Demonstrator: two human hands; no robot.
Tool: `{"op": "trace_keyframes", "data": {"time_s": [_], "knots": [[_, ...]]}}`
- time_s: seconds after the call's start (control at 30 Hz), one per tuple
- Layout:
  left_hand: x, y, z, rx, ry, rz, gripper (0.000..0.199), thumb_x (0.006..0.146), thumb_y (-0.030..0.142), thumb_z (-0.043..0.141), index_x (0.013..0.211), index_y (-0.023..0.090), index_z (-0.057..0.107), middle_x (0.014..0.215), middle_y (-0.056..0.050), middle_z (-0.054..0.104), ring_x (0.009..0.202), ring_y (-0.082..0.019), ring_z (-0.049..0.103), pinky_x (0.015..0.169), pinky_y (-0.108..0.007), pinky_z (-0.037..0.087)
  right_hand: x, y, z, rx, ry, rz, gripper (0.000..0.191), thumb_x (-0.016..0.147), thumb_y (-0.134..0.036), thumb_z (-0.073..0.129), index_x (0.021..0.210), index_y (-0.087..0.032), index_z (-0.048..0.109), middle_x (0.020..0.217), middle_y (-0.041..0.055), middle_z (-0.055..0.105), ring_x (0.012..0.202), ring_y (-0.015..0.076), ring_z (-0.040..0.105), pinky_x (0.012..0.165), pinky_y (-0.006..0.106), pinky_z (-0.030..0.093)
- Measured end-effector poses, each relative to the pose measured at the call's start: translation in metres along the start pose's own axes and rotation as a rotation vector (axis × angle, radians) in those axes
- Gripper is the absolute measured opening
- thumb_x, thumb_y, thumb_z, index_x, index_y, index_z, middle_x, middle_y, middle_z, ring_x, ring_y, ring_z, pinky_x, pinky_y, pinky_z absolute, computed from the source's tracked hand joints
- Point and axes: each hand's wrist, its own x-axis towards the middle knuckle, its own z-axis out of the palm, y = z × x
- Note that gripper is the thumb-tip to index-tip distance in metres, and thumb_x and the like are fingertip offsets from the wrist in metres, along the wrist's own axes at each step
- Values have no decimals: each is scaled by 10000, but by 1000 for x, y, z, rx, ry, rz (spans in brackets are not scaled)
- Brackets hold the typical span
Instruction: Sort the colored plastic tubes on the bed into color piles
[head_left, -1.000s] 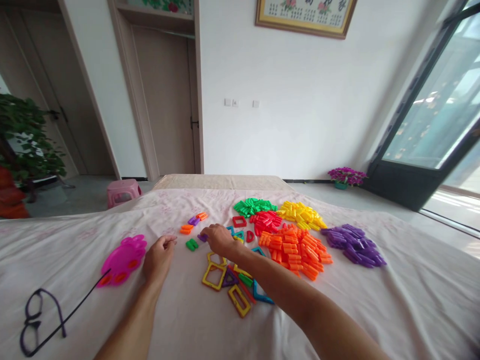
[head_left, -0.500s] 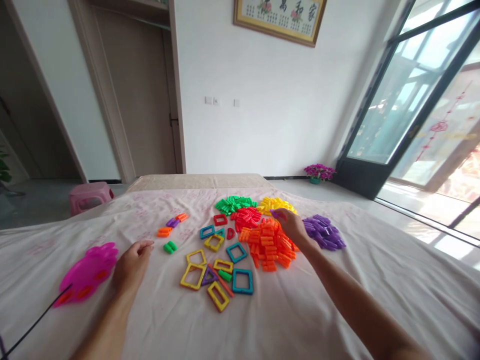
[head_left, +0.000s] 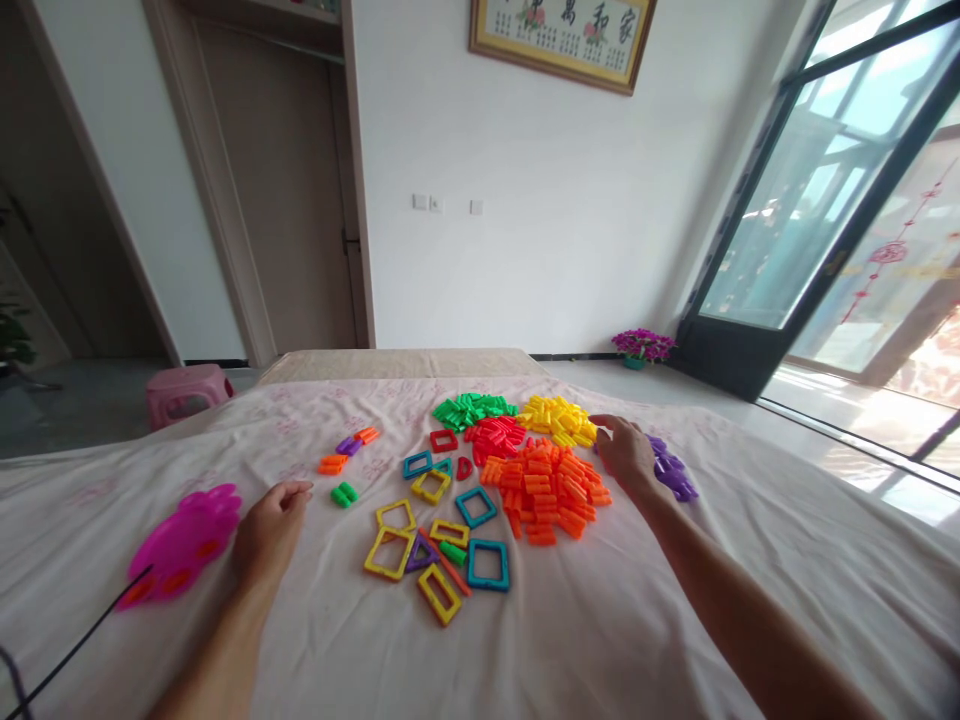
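My left hand rests on the cloth with its fingers loosely curled, and no object shows in it. A pair of green plastic blocks lies just beyond it, with orange blocks and a purple block farther back. My right hand reaches over the left side of the purple block pile, fingers parted and pointing left. Its fingertips are close to the yellow block pile. A small purple bit shows under the fingers; whether they touch it is unclear. The orange block pile is to its left.
Green and red block piles lie at the back. Yellow frame tiles and blue frame tiles are scattered mid-table. A pink tray sits left of my left hand, with a dark cord before it.
My right hand has moved right, from above the orange pile to the purple pile. The purple block in its fingertips no longer shows clearly there. My left hand stays put.
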Motion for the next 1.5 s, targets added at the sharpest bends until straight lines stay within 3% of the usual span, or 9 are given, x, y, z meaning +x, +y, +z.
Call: {"op": "trace_keyframes", "data": {"time_s": [0.27,0.43,0.67,0.77,0.87,1.0,1.17,1.3,1.5], "knots": [[-5,9,-3,-93,44,-10,283,828,321,550,1013,219,738,970,-82,779,911,-246,718,741,-295,520,-39,-187,49,369,-334,-535,374,869,-112,501,1133,-230,738,1156,53,727,1106,211,637,981,325,471],[-6,10,-1,-148,60,-33,292,823,291,552,1030,204,739,999,-92,778,905,-236,726,747,-294,529,-65,-281,95,287,-551,-790,493,846,-99,542,1315,-215,642,1311,89,654,1201,231,586,1015,340,458],[-2,4,4,-163,60,-22,271,845,259,523,1015,199,725,1034,-98,777,929,-219,726,746,-269,526,-69,-370,148,96,-573,-1048,666,845,-122,551,1490,-250,449,1569,86,407,1415,283,363,1105,440,381],[1,0,6,-153,44,-11,275,847,281,514,1018,201,715,1032,-94,775,921,-219,724,740,-273,518,-67,-385,159,13,-587,-1086,567,869,-143,545,1419,-278,524,1511,77,482,1410,288,369,1127,477,328],[1,0,6,-139,36,-12,282,852,290,505,1018,201,714,1034,-97,774,912,-219,725,741,-276,514,-67,-384,160,-21,-615,-1082,421,876,-132,538,1263,-265,635,1290,78,648,1265,259,517,1062,420,377],[-2,4,3,-113,36,-18,274,851,289,524,1016,206,726,1037,-102,777,927,-230,724,751,-283,516,-70,-370,150,17,-585,-1077,275,879,-162,584,1136,-201,672,1162,108,697,1167,249,573,1021,368,385],[-6,9,-1,-115,44,-29,278,835,270,543,1019,206,741,1022,-105,777,916,-240,724,746,-293,518,-68,-334,116,224,-553,-885,305,937,-276,569,1231,-217,626,1131,88,718,1101,229,612,914,302,430],[-6,10,-1,-98,39,-15,282,840,304,542,1017,214,742,1007,-95,777,904,-240,722,731,-293,514,-54,-271,79,401,-488,-663,364,951,-312,542,1305,-232,576,1123,72,726,1001,208,662,825,273,457],[-1,2,0,-13,12,-16,288,827,382,562,1009,247,738,912,-72,776,859,-267,710,697,-313,506,-22,-129,36,379,-248,-286,364,940,-311,523,1289,-245,599,1116,59,735,983,217,675,827,299,484]]}}
